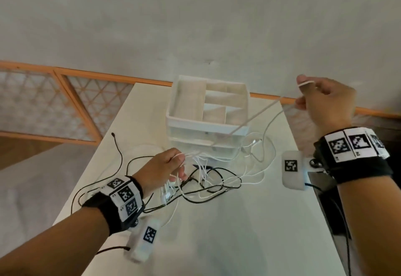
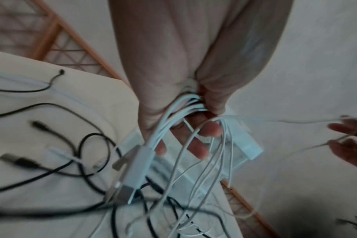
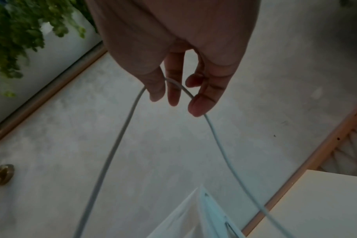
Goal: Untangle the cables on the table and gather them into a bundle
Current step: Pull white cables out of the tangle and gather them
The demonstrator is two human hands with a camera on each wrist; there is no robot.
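Left hand (image 1: 161, 168) gripping white cables (image 2: 185, 104); right hand (image 1: 325, 104) raised, holding one loop (image 3: 173, 83)

Organizer (image 1: 207, 111) blocks table's (image 1: 249, 232) far end — near half w/ room.

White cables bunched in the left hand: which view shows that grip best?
Left wrist. It shows the white cables pinched between thumb and fingers of the left hand, plugs dangling below. The head view shows the hand's back with strands emerging. The right wrist view misses that grip.
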